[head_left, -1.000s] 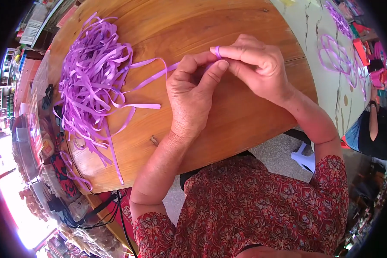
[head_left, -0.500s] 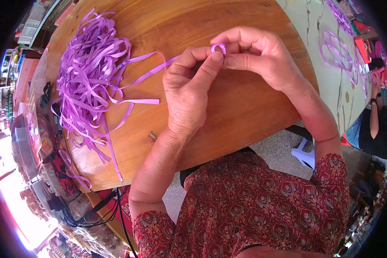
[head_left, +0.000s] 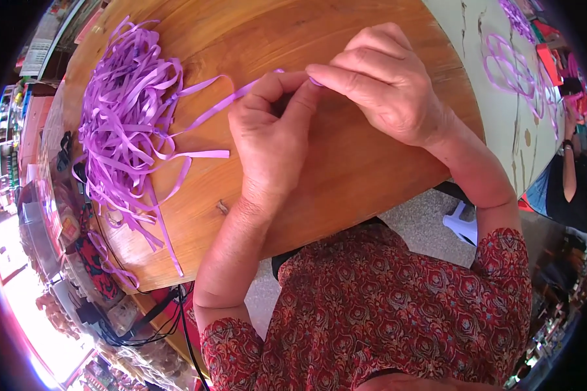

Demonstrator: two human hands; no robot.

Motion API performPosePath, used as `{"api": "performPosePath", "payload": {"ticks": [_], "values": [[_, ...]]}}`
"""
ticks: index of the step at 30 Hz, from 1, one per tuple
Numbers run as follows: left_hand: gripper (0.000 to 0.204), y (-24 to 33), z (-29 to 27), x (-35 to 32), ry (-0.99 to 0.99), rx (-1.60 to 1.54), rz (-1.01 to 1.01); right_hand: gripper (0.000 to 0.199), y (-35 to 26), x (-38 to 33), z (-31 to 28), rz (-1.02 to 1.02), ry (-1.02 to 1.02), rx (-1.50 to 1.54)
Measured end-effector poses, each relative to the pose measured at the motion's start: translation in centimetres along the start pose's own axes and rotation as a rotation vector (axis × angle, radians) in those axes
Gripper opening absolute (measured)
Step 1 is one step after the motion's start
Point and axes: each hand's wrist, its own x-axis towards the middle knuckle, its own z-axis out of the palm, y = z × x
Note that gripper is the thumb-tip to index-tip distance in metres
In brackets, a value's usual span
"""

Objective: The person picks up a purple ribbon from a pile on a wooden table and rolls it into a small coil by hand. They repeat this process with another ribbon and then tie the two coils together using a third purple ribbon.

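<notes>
My left hand and my right hand meet fingertip to fingertip above a round wooden table. Between them they pinch one purple ribbon strip, whose end shows as a small curl at the fingertips. The strip trails left from my left hand to a big loose pile of purple ribbon strips on the table's left side. Most of the pinched end is hidden by my fingers.
A pale tabletop at the upper right carries purple ribbon loops. Another person in a dark top sits at the far right. Black cables and clutter lie below the table's left edge. A white stool stands on the floor.
Both hands have stayed together on the strip; the small purple curl at the fingertips has become more covered by my fingers. The view has shifted slightly, and the pile is unchanged.
</notes>
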Motion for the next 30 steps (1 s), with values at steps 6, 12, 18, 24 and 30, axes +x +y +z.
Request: {"api": "performPosePath", "payload": {"ticks": [6, 12, 18, 24, 30], "values": [[0.008, 1.4, -1.2, 0.6, -0.118, 0.036, -0.198, 0.019, 0.1, 1.2, -1.9, -0.111, -0.037, 0.067], [0.010, 1.9, -1.0, 0.6, -0.200, 0.011, -0.198, 0.023, 1.4, 1.6, -2.5, 0.012, -0.083, 0.103], [0.011, 1.6, -0.8, 0.4, -0.122, -0.070, -0.110, 0.024, -0.2, 1.5, -2.4, 0.057, 0.023, 0.101], [0.010, 1.3, -0.4, 0.2, -0.081, -0.124, -0.039, 0.015, -0.6, 1.5, -1.9, 0.295, 0.011, 0.343], [0.010, 1.3, -0.1, -0.1, -0.077, -0.072, 0.002, 0.015, -0.8, 1.0, -1.1, 0.553, -0.062, 0.599]]}}
